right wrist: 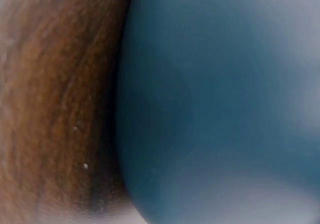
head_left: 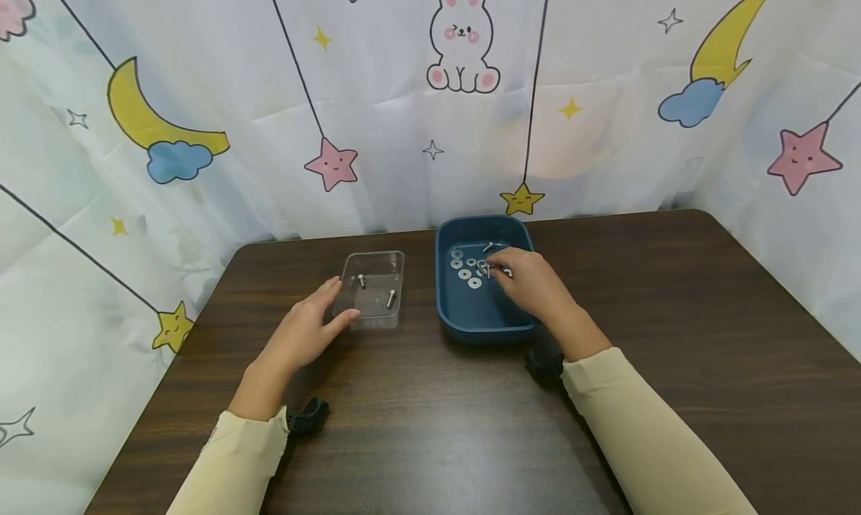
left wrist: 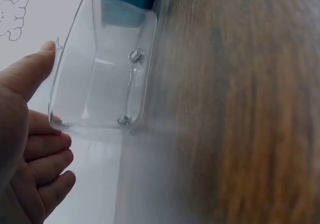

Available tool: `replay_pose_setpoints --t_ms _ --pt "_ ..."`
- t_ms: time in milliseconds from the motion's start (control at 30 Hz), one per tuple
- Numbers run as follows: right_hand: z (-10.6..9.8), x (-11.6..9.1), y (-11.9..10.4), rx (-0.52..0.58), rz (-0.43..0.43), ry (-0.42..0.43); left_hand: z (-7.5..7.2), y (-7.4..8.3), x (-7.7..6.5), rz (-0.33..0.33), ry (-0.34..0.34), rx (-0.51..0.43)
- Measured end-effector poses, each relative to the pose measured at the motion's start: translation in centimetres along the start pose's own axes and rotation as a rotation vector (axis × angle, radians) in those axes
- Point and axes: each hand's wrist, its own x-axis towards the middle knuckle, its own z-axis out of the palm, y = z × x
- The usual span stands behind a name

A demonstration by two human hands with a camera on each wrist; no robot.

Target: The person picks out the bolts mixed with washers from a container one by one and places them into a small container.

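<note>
a person's two hands are apart over a dark wooden table. at right, the right hand reaches into a blue tray, fingertips down among flat metal washers; whether they pinch a piece, i cannot tell. a screw lies at the tray's far side. at left, the left hand, thumb spread from its fingers, is at the near left corner of a clear box holding two screws.
</note>
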Motion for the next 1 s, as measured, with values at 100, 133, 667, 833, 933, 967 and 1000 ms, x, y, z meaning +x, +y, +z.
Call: replay_pose_setpoints --t_ms 100,133,667,833,933,967,1000 --pt "0.0 0.0 0.0 -0.009 0.012 -0.014 -0.2 0.7 0.1 0.009 0.023 0.019" --pt "0.0 0.0 0.0 -0.012 0.015 -0.019 -0.3 1.1 0.1 0.016 0.031 0.023" --pt "0.2 0.3 -0.3 -0.045 0.082 -0.086 2.9 10.4 1.8 0.255 -0.003 -0.022" --pt "0.2 0.4 -0.5 -0.07 0.098 -0.098 4.1 12.0 2.5 0.229 -0.079 0.011" --pt "0.3 0.5 -0.5 -0.082 0.1 -0.102 4.6 12.5 2.7 0.216 -0.106 0.046" --pt "0.3 0.5 -0.5 -0.085 0.102 -0.104 4.7 12.5 2.8 0.215 -0.111 0.057" --pt "0.3 0.5 -0.5 -0.09 0.105 -0.108 4.9 12.6 2.8 0.218 -0.113 0.066"
